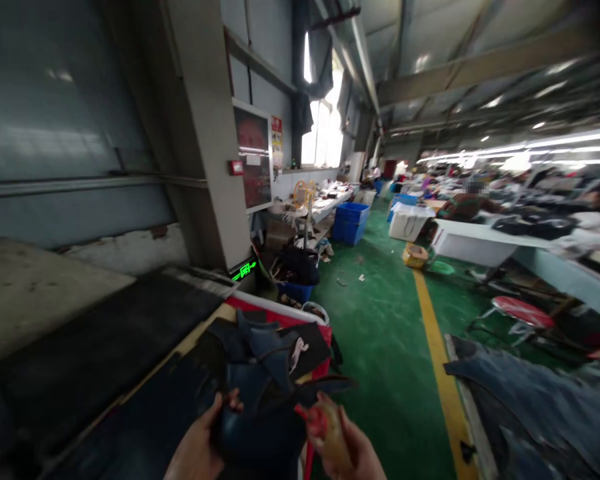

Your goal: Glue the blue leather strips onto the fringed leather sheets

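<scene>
Low in the view, my left hand (199, 441) is closed on the edge of a dark blue denim piece (260, 433), with thumb and fingers pinching it. To its right, my right hand (356, 445) wraps round a squeeze bottle (334, 433) with a red nozzle and a yellowish-brown body. The nozzle points left, toward the denim, apart from my left hand. Beyond my hands more blue denim pieces (267, 350) lie in a loose pile on the table. The picture is smeared by motion, so fine detail is lost.
A dark worktop (125, 333) runs along the left wall. Past the table stand a blue bin of dark cloth (296, 291) and a blue crate (350, 223). A green floor (375, 320) with a yellow line lies right of me. Denim (535, 373) and a red stool (523, 311) are farther right.
</scene>
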`<state>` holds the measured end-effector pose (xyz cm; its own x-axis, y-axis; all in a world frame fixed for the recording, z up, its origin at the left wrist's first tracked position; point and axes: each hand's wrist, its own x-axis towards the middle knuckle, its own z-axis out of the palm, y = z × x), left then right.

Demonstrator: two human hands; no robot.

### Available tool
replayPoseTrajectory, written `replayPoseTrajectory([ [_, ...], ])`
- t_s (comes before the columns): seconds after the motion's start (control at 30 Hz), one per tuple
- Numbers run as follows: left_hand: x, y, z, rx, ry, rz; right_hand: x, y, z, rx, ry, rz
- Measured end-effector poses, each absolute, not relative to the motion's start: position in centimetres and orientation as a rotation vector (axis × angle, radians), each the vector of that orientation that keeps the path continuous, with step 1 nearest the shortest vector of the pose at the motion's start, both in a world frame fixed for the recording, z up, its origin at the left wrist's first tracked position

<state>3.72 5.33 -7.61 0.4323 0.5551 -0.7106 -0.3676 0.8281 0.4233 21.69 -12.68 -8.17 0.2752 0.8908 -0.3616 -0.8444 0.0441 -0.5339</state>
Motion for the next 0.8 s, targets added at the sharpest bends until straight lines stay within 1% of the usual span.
replayPoseTrajectory([
  [0.13,1.5,5.5,-11.6,0.119,1.106,0.645,21.4,-12.5,-6.8,-0.667,0.084,1.407],
  [0.23,0.7,3.6,-12.7,0.124,1.044,0.485,20.7,-11.9,-5.4,-0.662,0.078,1.472],
  [0.3,0.8,2.0,-12.2,0.213,0.923,0.347,20.2,-11.4,-4.8,-0.69,0.06,1.519],
  [0.37,1.2,0.9,-10.9,0.427,0.86,0.338,19.7,-10.8,-4.6,-0.712,0.019,1.546],
  [0.5,3.1,2.3,-7.4,1.049,0.92,0.654,19.0,-9.9,-4.9,-0.752,-0.028,1.595],
  [0.53,3.7,3.2,-6.6,1.171,0.898,0.675,18.8,-9.8,-4.9,-0.777,-0.038,1.617],
  [0.6,5.0,5.1,-5.6,1.316,0.778,0.542,18.4,-9.5,-4.8,-0.828,-0.073,1.667],
  [0.7,6.9,7.0,-5.3,1.336,0.551,0.172,17.6,-8.9,-3.8,-0.922,-0.14,1.703],
  [0.73,7.4,7.2,-5.4,1.306,0.508,0.102,17.4,-8.7,-3.3,-0.955,-0.163,1.703],
  [0.8,8.0,7.0,-6.0,1.212,0.485,0.08,17.4,-8.3,-2.7,-1.028,-0.204,1.677],
])
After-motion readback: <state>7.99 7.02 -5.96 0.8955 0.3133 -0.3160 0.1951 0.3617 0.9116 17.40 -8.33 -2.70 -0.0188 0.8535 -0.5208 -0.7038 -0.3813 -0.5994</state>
